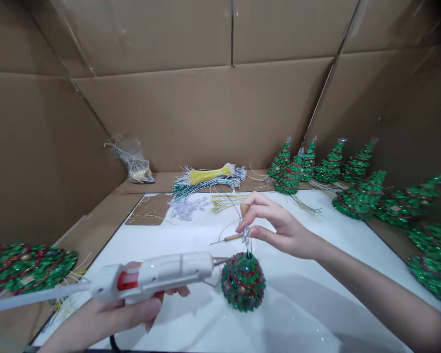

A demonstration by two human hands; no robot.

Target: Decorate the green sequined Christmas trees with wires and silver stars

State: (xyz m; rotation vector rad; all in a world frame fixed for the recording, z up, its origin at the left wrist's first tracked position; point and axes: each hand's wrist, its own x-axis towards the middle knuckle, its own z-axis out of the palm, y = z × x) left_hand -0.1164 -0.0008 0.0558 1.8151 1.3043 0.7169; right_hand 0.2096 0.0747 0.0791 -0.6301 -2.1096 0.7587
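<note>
My left hand point(132, 314) is wrapped round a white hot glue gun point(176, 268) with a red switch. The gun's metal nozzle points right, close beside the top of a small green Christmas tree point(243, 287) with red trim. Above that tree, my right hand point(268, 223) pinches a small clear star ornament point(246, 234) between thumb and fingers. Thin wires run down from the star to the tree's tip. Behind the star lies a thin tool with a wooden handle point(232, 238) and a metal point, partly hidden by my fingers.
Bundled yellow, white and teal wires point(209, 177) lie at the back, near a pile of clear pieces point(187, 208). Several finished trees point(329, 164) line the right side, and another tree point(29, 264) lies at left. A plastic bag point(135, 162) sits back left. Cardboard walls point(206, 108) enclose the table.
</note>
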